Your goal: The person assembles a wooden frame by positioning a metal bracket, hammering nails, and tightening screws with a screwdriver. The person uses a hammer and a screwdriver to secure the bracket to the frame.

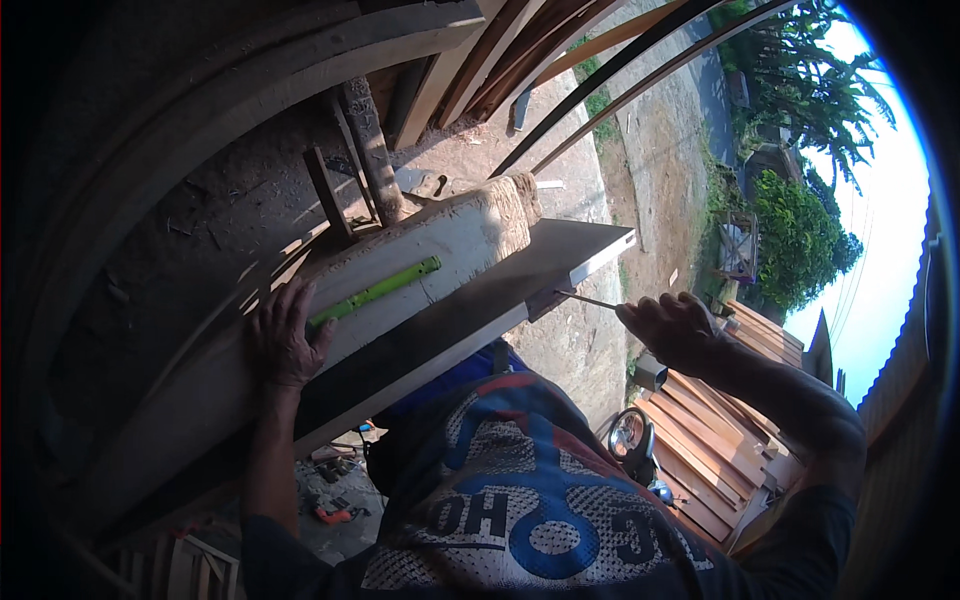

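Observation:
A long wooden board (440, 330) stands on its edge along the near side of a thick pale timber beam (430, 250). My left hand (286, 335) lies on the beam with its fingers spread. Its thumb is beside the end of a narrow bright green tool (385, 288) lying on the beam; whether they touch I cannot tell. My right hand (672, 330) is closed round a thin rod-like tool (592, 299), whose handle is hidden in the fist. That tool's tip meets a dark notch (548, 302) in the board's near edge, close to its right end.
Timber planks (500, 55) lean beyond the beam, near an upright post (370, 150). Stacked boards (700, 430) and a motorbike (630, 432) stand at the right. An orange tool (335, 515) lies on the cluttered ground at lower left.

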A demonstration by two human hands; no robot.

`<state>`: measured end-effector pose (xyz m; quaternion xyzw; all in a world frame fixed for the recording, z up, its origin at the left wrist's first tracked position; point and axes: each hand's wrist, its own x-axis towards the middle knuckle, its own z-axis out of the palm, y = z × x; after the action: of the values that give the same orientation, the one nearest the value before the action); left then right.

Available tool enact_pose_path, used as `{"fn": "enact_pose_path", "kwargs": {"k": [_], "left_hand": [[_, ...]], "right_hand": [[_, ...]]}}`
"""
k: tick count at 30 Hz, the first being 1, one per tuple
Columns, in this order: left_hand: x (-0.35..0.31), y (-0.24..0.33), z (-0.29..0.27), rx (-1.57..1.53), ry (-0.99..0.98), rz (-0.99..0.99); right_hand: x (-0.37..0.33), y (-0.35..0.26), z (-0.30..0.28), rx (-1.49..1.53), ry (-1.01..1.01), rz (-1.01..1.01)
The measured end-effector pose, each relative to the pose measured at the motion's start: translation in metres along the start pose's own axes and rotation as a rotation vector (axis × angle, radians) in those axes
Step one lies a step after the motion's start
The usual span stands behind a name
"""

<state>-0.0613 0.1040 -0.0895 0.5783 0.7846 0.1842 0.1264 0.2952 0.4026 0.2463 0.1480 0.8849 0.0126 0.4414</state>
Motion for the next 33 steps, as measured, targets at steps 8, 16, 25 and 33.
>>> {"fn": "enact_pose_path", "kwargs": {"k": [8, 16, 25, 33], "left_hand": [[-0.001, -0.002, 0.002, 0.025, 0.056, 0.036], [0.002, 0.002, -0.001, -0.017, -0.006, -0.016], [0.0, -0.003, -0.002, 0.049, 0.021, 0.034], [0.0, 0.002, -0.003, 0.007, -0.011, -0.006]], "right_hand": [[0.021, 0.049, 0.003, 1.338, -0.525, 0.716], [0.005, 0.014, 0.021, 0.315, -0.022, 0.058], [0.021, 0.0, -0.015, 0.412, -0.3, 0.242], [0.02, 0.023, -0.019, 1.208, -0.388, 0.807]]}}
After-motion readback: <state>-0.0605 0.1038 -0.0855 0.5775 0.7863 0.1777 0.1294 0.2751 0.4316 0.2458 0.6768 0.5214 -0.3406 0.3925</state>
